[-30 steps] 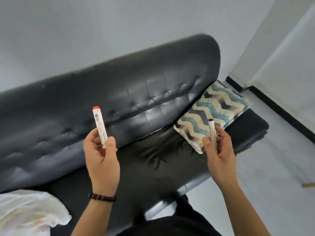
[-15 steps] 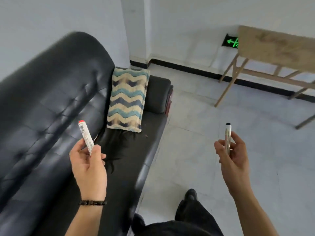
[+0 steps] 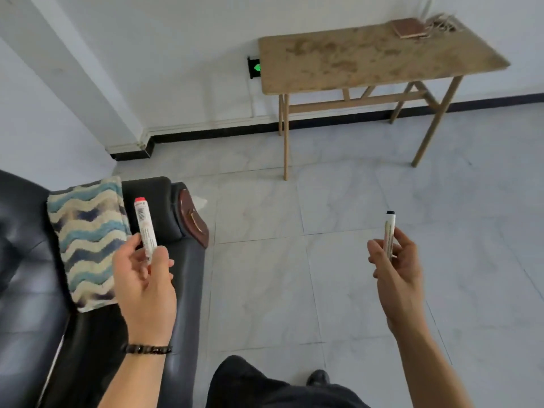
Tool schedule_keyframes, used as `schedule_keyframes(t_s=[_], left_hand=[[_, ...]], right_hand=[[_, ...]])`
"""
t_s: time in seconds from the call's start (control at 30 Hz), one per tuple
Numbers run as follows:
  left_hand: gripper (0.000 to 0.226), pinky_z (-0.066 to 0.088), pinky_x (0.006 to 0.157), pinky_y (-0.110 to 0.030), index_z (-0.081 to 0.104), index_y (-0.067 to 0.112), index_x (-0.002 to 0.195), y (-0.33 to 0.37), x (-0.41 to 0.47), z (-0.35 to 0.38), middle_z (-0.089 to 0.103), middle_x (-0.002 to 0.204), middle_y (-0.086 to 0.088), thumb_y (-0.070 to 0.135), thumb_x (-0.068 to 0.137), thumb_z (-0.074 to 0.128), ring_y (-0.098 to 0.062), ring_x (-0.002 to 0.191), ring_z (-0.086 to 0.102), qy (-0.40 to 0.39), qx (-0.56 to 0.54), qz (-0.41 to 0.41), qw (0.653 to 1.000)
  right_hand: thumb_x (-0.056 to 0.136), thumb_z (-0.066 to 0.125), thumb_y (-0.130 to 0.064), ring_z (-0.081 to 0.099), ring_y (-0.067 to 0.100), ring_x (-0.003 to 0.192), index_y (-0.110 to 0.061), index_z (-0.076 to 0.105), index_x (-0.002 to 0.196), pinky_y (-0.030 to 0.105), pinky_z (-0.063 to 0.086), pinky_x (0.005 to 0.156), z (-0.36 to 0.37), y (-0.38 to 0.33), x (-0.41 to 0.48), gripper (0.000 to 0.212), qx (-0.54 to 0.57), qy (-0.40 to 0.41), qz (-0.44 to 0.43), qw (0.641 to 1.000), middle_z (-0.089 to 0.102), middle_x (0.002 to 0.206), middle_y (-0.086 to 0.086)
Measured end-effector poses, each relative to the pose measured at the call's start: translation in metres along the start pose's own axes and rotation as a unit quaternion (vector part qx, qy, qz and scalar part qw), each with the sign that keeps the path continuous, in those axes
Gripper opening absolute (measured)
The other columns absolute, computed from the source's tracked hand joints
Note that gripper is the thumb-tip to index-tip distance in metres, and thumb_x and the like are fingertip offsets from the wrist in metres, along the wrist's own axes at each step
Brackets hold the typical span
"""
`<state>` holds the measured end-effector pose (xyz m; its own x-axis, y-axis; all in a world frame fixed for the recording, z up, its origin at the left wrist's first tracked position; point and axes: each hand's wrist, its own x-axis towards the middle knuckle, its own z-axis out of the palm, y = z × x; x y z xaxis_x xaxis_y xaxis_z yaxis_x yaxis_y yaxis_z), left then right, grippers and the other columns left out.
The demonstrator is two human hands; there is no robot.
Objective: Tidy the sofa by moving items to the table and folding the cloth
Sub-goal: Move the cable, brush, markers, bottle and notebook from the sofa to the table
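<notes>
Left hand [image 3: 145,285] grasps a red-capped marker [image 3: 144,227], right hand [image 3: 397,270] a black-capped marker [image 3: 389,234]; the table [image 3: 376,58], upper right, awaits them; cloth folding seemingly remains.

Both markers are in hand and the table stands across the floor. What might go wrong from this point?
1. Each marker is only pinched near its lower end: the red marker in the left hand and the black marker in the right hand stand tall above the grip, so either may slip on the way.
2. Laid on the table, a round marker might roll off an edge.
</notes>
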<state>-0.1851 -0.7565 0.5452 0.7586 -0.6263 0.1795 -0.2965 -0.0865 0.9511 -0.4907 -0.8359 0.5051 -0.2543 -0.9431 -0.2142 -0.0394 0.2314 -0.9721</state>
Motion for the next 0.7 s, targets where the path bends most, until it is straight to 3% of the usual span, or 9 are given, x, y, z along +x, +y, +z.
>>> schedule_keyframes(t_s=[0.1, 0.27, 0.33, 0.4, 0.57, 0.7], left_hand=[[0.032, 0.050, 0.060, -0.010, 0.050, 0.046, 0.108, 0.015, 0.022, 0.055, 0.060, 0.098, 0.003, 0.018, 0.096, 0.058, -0.011, 0.076, 0.059, -0.023, 0.012, 0.020, 0.999], [0.027, 0.052, 0.064, -0.012, 0.051, 0.037, 0.115, -0.004, 0.076, 0.159, 0.062, 0.114, -0.009, 0.019, 0.095, 0.058, -0.017, 0.081, 0.061, -0.027, 0.027, 0.004, 0.999], [0.027, 0.056, 0.075, -0.032, 0.052, 0.037, 0.114, -0.012, 0.104, 0.211, 0.062, 0.112, -0.010, 0.018, 0.095, 0.059, -0.025, 0.085, 0.061, -0.044, 0.009, -0.027, 0.999], [0.027, 0.053, 0.078, -0.046, 0.053, 0.026, 0.120, -0.011, 0.135, 0.267, 0.063, 0.106, -0.011, 0.017, 0.096, 0.059, -0.028, 0.085, 0.060, -0.079, 0.001, -0.049, 0.996], [0.026, 0.052, 0.067, -0.032, 0.051, 0.024, 0.119, 0.032, 0.199, 0.408, 0.063, 0.092, 0.002, 0.015, 0.096, 0.058, -0.015, 0.076, 0.061, -0.161, -0.024, -0.036, 0.986], [0.025, 0.052, 0.067, -0.033, 0.052, 0.023, 0.118, 0.066, 0.221, 0.517, 0.061, 0.093, 0.009, 0.015, 0.095, 0.059, -0.015, 0.077, 0.061, -0.240, -0.020, -0.015, 0.971]], right_hand=[[0.094, 0.064, -0.028, 0.055, 0.014, 0.080, -0.036, 0.052, 0.125, 0.030, 0.045, 0.069, -0.011, -0.017, 0.057, 0.034, -0.003, 0.017, 0.001, 1.000, 0.062, 0.097, -0.010], [0.095, 0.063, -0.029, 0.055, 0.014, 0.082, -0.031, 0.050, 0.129, 0.031, 0.045, 0.072, -0.005, -0.020, 0.163, 0.037, -0.023, 0.042, 0.008, 0.999, 0.063, 0.100, -0.010], [0.094, 0.064, -0.028, 0.055, 0.011, 0.078, -0.032, 0.051, 0.128, 0.032, 0.045, 0.070, 0.001, -0.025, 0.209, 0.037, -0.036, 0.058, 0.016, 0.998, 0.064, 0.100, -0.009], [0.093, 0.065, -0.028, 0.053, 0.006, 0.070, -0.034, 0.050, 0.126, 0.032, 0.044, 0.067, 0.004, -0.035, 0.254, 0.037, -0.052, 0.071, 0.026, 0.996, 0.064, 0.102, -0.006], [0.092, 0.067, -0.030, 0.057, -0.004, 0.070, -0.031, 0.048, 0.133, 0.028, 0.047, 0.070, -0.016, -0.079, 0.340, 0.046, -0.069, 0.154, 0.026, 0.985, 0.064, 0.110, -0.007], [0.091, 0.068, -0.029, 0.060, 0.000, 0.078, -0.032, 0.047, 0.135, 0.028, 0.048, 0.073, -0.049, -0.094, 0.394, 0.050, -0.059, 0.241, 0.031, 0.968, 0.063, 0.112, -0.009]])
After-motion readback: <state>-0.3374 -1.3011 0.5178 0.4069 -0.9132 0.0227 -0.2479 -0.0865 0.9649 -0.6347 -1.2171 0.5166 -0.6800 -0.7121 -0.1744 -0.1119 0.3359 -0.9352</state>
